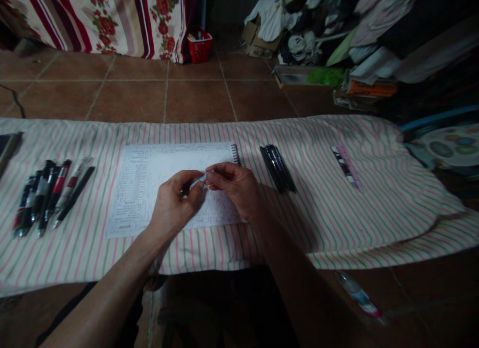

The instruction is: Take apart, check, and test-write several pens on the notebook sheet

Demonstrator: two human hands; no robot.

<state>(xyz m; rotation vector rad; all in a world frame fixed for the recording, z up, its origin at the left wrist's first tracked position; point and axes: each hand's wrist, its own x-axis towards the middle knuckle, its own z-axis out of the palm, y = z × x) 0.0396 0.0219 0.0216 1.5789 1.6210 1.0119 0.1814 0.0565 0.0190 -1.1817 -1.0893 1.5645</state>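
Both my hands meet over a spiral notebook (157, 173) lying open on a pink-striped cloth (337, 218). My left hand (174, 203) is closed round the body of a pale pen (198, 180). The fingers of my right hand (235, 185) pinch the pen's other end. The pen lies level between the two hands, just above the page. The page is covered in faint printed lines and pen scribbles.
A row of several pens (48, 193) lies on the cloth at the left. A bundle of dark pens (277, 167) lies right of the notebook, with a patterned pen (346, 167) further right. A red basket (199, 46) and piled clutter (318, 38) stand on the tiled floor beyond.
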